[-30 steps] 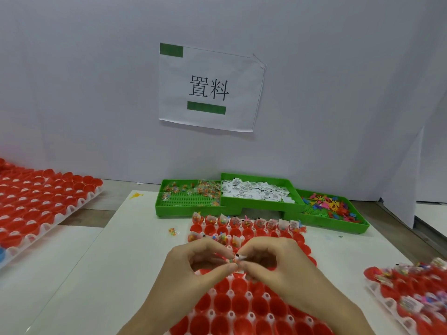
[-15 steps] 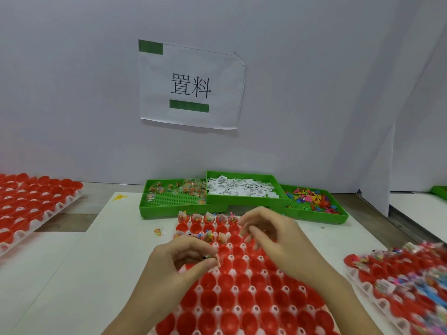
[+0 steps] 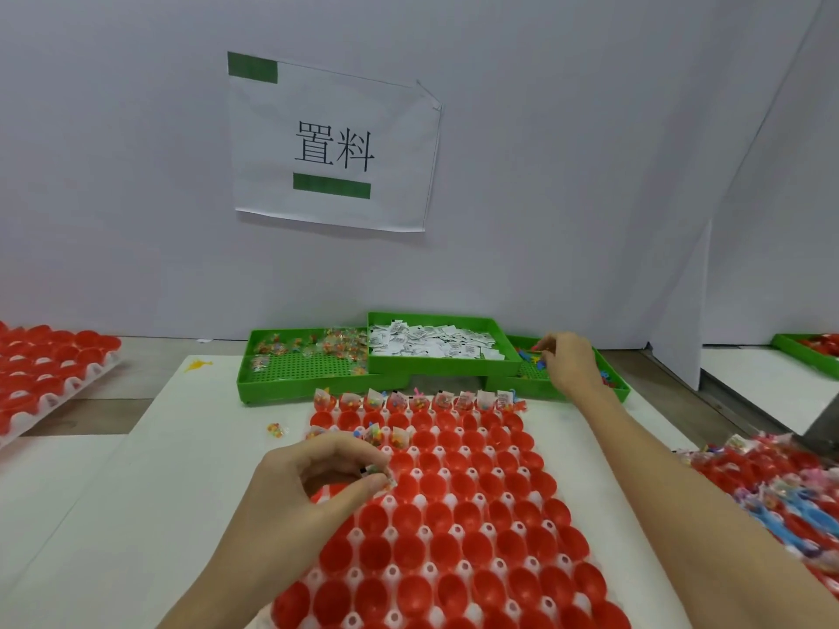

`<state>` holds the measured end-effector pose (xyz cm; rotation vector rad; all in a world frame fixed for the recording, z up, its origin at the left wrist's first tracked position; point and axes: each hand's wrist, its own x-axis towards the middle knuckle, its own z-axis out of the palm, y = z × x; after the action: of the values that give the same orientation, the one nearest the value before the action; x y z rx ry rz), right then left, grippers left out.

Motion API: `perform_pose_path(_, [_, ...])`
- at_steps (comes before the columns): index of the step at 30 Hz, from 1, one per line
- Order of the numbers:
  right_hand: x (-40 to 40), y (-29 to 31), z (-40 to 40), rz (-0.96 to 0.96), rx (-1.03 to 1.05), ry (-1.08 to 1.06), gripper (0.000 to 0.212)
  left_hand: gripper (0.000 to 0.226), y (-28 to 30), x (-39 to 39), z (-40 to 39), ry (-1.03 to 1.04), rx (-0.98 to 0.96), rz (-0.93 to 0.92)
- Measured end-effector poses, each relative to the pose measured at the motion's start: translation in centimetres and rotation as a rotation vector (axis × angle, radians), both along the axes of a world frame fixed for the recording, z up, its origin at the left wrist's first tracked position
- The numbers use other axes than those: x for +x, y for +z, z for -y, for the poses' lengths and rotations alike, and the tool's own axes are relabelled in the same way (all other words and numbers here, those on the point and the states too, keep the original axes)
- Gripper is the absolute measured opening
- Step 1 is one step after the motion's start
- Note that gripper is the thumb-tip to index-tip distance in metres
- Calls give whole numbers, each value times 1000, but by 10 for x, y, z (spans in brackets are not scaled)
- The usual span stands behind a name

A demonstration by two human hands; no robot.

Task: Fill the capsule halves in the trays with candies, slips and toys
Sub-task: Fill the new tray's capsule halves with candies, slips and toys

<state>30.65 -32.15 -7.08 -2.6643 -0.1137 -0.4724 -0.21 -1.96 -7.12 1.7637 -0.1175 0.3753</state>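
Hands work apart over the white table (image 3: 150, 501). From the head camera, the left hand (image 3: 313, 485) hovers over the near-left part of the middle capsule tray (image 3: 454, 528), thumb and forefinger pinched on a small candy packet with a folded slip (image 3: 379, 475); the bundle sits right at the fingertips (image 3: 377, 481), just above an empty red capsule half, and the other fingers curl loosely behind it. The right hand (image 3: 567, 363) is stretched out to the far right green bin holding coloured toys (image 3: 529, 358); its fingers are bent down into the pile, but whether they have a toy I cannot tell. Beside that bin sits the raised green bin of white slips (image 3: 431, 345), and left of it the green bin of candy packets (image 3: 318, 347). The tray's far row is filled, with a few halves filled in the third row. One stray candy packet (image 3: 275, 429) lies on the table left of the tray. A filled tray (image 3: 781, 488) sits at the right edge, a tray of red halves (image 3: 41, 370) at the left. A paper sign (image 3: 333, 145) hangs on the wall.
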Motion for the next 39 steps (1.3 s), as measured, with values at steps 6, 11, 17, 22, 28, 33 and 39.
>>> perform_pose_path(6, [25, -11, 12, -171, -197, -7, 24, 16, 0, 3, -4, 1, -5, -1])
perform_pose_path(11, [31, -8, 13, -193, -160, 19, 10, 15, -1, 3, -5, -1, 14, -18])
perform_pose_path(17, [30, -8, 12, -179, -175, 42, 29, 18, -4, 3, -4, -26, 51, -45])
perform_pose_path(22, [26, -3, 10, -206, -226, 64, 13, 22, -5, 4, -5, -30, 55, -44])
perform_pose_path(28, [13, 0, 9, -124, -198, 77, 18, 19, -5, 5, -7, -27, 68, -43])
perform_pose_path(33, [-17, -1, 0, 71, -17, 82, 19, 18, -4, 3, -4, 4, 57, -20])
perform_pose_path(39, [-103, 23, -32, 109, 528, 210, 25, 19, -4, -2, 4, 44, 11, 15])
